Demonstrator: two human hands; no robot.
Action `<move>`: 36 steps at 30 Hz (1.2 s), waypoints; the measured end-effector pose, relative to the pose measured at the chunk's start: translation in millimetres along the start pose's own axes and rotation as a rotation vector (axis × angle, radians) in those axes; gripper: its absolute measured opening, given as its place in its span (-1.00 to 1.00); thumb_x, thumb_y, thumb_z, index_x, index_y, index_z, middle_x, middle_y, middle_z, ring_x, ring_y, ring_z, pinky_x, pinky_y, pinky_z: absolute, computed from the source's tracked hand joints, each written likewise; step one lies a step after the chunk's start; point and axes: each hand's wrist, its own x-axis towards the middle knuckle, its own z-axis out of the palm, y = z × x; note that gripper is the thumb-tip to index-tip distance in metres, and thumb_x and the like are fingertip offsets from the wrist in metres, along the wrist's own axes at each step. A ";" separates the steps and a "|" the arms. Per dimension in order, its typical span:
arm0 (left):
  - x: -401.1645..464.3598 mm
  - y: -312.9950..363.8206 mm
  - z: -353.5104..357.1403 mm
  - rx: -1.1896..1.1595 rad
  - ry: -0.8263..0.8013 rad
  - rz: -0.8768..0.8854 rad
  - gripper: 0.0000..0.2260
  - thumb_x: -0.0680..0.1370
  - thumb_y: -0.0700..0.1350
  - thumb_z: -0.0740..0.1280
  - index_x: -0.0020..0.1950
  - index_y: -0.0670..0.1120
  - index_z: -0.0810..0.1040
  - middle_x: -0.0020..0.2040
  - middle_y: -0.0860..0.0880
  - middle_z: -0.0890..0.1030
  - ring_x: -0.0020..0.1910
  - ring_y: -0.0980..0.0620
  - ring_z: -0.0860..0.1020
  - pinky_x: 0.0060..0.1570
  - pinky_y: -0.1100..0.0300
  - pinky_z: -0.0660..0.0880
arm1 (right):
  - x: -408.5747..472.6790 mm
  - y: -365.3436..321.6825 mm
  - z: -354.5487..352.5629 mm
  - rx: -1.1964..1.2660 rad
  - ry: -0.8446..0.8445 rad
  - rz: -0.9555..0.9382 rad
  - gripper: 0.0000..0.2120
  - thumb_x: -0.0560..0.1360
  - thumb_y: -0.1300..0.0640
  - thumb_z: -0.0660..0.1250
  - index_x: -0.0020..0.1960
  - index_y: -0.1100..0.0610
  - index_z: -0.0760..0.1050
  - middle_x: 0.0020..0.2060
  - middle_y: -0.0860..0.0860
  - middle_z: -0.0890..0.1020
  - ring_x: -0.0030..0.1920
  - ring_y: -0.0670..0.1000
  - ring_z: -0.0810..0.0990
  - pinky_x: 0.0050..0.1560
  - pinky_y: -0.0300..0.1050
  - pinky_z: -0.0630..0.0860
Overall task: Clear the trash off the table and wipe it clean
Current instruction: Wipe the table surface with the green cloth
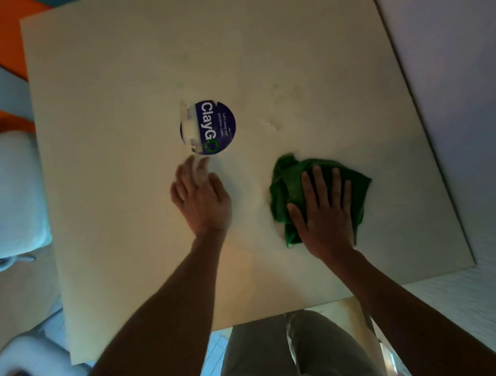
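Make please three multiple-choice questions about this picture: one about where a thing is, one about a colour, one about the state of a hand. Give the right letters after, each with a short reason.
1. Where does the cloth lie, seen from the round sticker?
A. nearer to the person and to the right
B. on top of it
C. beyond it, at the far edge of the table

2. What colour is the cloth?
A. white
B. green
C. orange

3. How is the right hand?
A. curled into a fist
B. lifted off the cloth
C. flat, fingers straight, pressing on the cloth

Answers:
1 A: the cloth sits below and right of the sticker in the head view.
2 B: its folds show green around the hand.
3 C: the spread fingers lie on top of the cloth.

The left hand holds nothing and reaches toward the sticker.
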 end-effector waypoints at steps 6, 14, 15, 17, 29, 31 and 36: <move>105.4 -27.2 -7.0 0.049 -0.101 -0.175 -0.54 0.68 0.02 0.04 0.59 0.02 0.22 0.63 -0.05 0.15 0.61 -0.15 0.06 0.54 -0.20 0.00 | 79.4 -28.5 -9.5 0.008 0.050 0.087 -0.28 0.62 -0.33 -0.04 0.61 0.12 0.08 0.59 0.13 0.13 0.57 0.30 0.02 0.55 0.27 -0.04; 115.9 -24.9 5.0 0.112 -0.119 -0.233 -0.52 0.69 0.05 -0.08 0.63 0.07 0.07 0.66 -0.03 0.03 0.63 -0.15 -0.07 0.55 -0.23 -0.10 | 172.4 -46.7 -19.7 0.000 0.136 0.214 -0.24 0.60 -0.36 -0.08 0.60 0.14 0.11 0.58 0.16 0.16 0.56 0.32 0.07 0.54 0.30 -0.04; 117.6 -25.4 5.0 0.116 -0.122 -0.237 -0.52 0.69 0.05 -0.08 0.63 0.08 0.07 0.66 -0.03 0.03 0.63 -0.16 -0.08 0.55 -0.23 -0.10 | 188.1 -49.6 -21.3 0.007 0.132 0.203 -0.24 0.60 -0.36 -0.08 0.59 0.14 0.11 0.58 0.16 0.16 0.56 0.33 0.07 0.54 0.30 -0.04; 117.2 -24.3 4.2 0.135 -0.131 -0.226 -0.52 0.70 0.05 -0.08 0.64 0.09 0.06 0.66 -0.02 0.01 0.63 -0.16 -0.09 0.55 -0.24 -0.11 | 211.9 -52.2 -23.8 0.014 0.141 0.175 -0.25 0.60 -0.35 -0.07 0.59 0.14 0.13 0.57 0.16 0.17 0.56 0.34 0.07 0.54 0.31 -0.04; 115.8 -20.9 -1.0 0.121 -0.155 -0.204 -0.53 0.71 0.09 -0.09 0.64 0.11 0.03 0.66 -0.02 -0.02 0.63 -0.14 -0.12 0.55 -0.23 -0.13 | 141.1 -69.2 -13.4 0.053 0.125 0.140 -0.36 0.65 -0.23 -0.01 0.60 0.13 0.13 0.59 0.10 0.16 0.58 0.25 0.06 0.55 0.25 0.01; 116.5 -19.9 -1.8 0.120 -0.153 -0.205 -0.53 0.71 0.08 -0.09 0.64 0.10 0.04 0.66 -0.03 -0.01 0.63 -0.14 -0.12 0.55 -0.24 -0.12 | 150.6 -68.2 -15.5 0.054 0.126 0.137 -0.37 0.65 -0.21 -0.01 0.59 0.13 0.14 0.58 0.10 0.18 0.58 0.25 0.07 0.55 0.25 -0.01; 117.2 -18.4 -2.1 0.127 -0.154 -0.208 -0.50 0.68 0.11 -0.13 0.63 0.09 0.06 0.66 -0.04 0.01 0.63 -0.14 -0.11 0.56 -0.21 -0.14 | 241.7 -59.3 -30.1 0.053 0.130 0.096 -0.39 0.65 -0.18 -0.04 0.59 0.13 0.15 0.57 0.12 0.21 0.57 0.27 0.10 0.53 0.29 0.02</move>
